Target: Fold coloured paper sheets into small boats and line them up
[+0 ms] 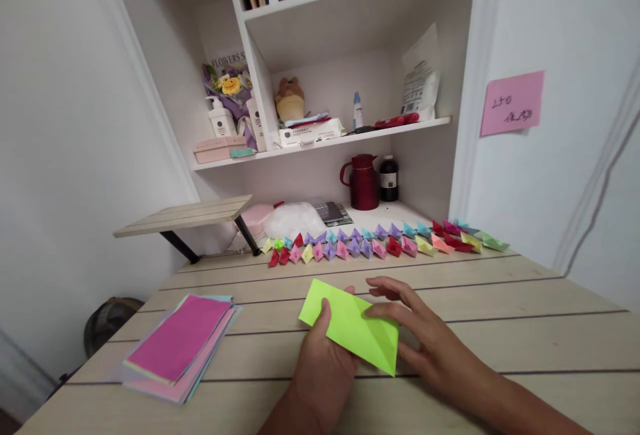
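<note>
Head view, lower centre of the frame: my left hand (320, 363) pinches the folded lime-green paper sheet (350, 330), thumb on top and fingers beneath, low over the pale wooden desk (525, 328). My right hand (425, 345) has its fingers spread, the tips pressing on the sheet's upper fold. I judge the sheet light, thin, easily creased and a bit slick, so it is best held at its edges. At lower left lies a stack of pink and pastel paper sheets (180, 345). Farther back, across the middle, runs a row of small folded paper boats (380, 243).

Home nook (lotion (220, 119), plush toy (290, 98))
</note>
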Demonstrator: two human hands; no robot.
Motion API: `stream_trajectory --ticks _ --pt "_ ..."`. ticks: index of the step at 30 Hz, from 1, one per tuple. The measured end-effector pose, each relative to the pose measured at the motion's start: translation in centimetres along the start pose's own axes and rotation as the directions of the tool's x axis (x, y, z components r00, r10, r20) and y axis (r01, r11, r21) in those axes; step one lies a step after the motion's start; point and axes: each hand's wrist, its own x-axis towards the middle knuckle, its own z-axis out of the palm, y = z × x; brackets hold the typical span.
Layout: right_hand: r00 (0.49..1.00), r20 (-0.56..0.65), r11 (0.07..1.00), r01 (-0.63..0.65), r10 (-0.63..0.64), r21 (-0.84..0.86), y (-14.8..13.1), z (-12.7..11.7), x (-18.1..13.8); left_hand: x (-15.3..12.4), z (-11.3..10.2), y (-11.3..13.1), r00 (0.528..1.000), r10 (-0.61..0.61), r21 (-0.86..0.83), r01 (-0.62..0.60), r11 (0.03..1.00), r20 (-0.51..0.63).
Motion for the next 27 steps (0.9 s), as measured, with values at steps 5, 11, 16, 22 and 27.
stream_trajectory --ticks 5,11,16,22,27 --pt "0.987 -0.015 0.967 -0.155 0.162 0.204 -0.4 0.5 0.1 0.3 -0.7 0.0 0.993 0.042 0.075 -0.034 0.997 -0.114" --pt "0.971 0.028 0.946 -0.238 0.238 0.222 -0.9 0.4 0.2 0.7 -0.7 -0.2 0.988 0.082 0.186 -0.057 0.981 -0.129" --pt "0.988 0.05 0.956 -0.151 0.143 0.251 -0.5 0.2 0.2 0.9 -0.3 -0.5 0.989 0.083 0.243 -0.051 0.969 -0.124" --pt "0.998 0.069 0.979 -0.02 0.006 0.205 -0.6 0.7 0.2 0.1 -0.2 -0.7 0.985 0.116 0.359 -0.063 0.931 -0.126" --pt "0.999 0.041 0.989 -0.016 0.01 0.148 -0.3 0.5 0.3 -0.5 0.2 -0.7 0.977 0.145 0.494 -0.049 0.868 -0.157"
